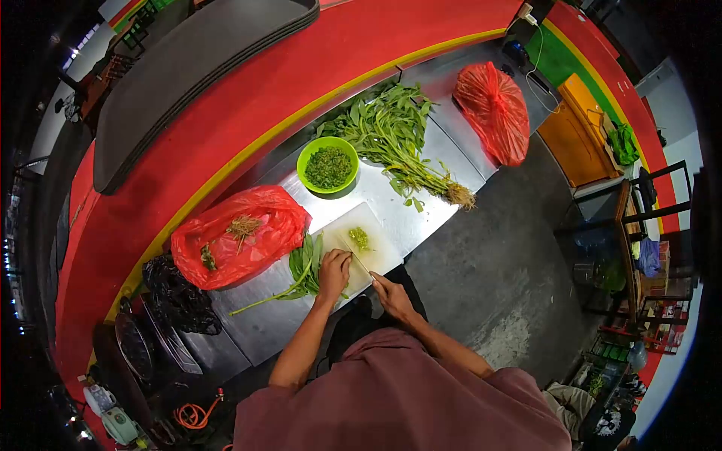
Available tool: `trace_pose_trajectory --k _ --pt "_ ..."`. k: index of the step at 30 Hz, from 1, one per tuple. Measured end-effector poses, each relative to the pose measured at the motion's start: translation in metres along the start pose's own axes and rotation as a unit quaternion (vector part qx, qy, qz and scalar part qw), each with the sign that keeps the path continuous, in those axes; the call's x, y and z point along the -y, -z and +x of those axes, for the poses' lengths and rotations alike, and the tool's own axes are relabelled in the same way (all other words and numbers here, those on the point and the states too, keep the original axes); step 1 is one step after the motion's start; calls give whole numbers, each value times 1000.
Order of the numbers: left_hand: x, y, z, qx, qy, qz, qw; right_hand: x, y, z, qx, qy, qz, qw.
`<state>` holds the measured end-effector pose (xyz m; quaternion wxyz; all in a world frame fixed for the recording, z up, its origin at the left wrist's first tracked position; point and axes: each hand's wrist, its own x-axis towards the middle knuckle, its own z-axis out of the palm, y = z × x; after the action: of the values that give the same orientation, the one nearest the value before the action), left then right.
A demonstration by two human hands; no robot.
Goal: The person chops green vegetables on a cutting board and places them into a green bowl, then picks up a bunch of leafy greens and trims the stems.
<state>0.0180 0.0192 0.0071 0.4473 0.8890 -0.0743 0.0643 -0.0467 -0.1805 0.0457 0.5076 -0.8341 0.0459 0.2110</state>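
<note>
My right hand [392, 296] is closed round the handle of a knife [361, 263], whose thin blade reaches across a white cutting board [386, 252]. My left hand [334, 275] has its fingers curled down on the board beside the blade, gripping leafy greens [302, 269]. Their leaves and a long stem stick out to the left of that hand, and the part beneath the fingers is hidden. Just beyond the blade lies a small heap of chopped greens [359, 239]. A lime-green bowl [303, 167] beyond the board holds more finely chopped greens [328, 167].
A large bunch of rooted greens [395, 139] lies on the metal table [430, 222]. An open red plastic bag [282, 218] with root trimmings sits left, near a black bag [180, 293]. A tied red bag [492, 113] stands far right. A red wall [361, 37] curves behind.
</note>
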Motion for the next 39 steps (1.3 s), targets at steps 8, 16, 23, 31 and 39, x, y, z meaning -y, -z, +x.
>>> trace_pose_trajectory --k 8,16,23,31,39 --pt "8 -6 0 -7 -26 11 1000 -10 -12 11 -32 50 -5 998" --pt "12 -6 0 -7 -24 11 1000 11 -11 39 -48 93 -19 994" --pt "10 -7 -2 -3 -19 9 1000 8 -9 17 -27 24 1 999" --pt "3 -2 -4 5 -32 19 999 2 -15 31 -67 103 -42 992" --pt "11 -5 -5 -2 -27 0 1000 7 -3 12 -15 30 -23 999"
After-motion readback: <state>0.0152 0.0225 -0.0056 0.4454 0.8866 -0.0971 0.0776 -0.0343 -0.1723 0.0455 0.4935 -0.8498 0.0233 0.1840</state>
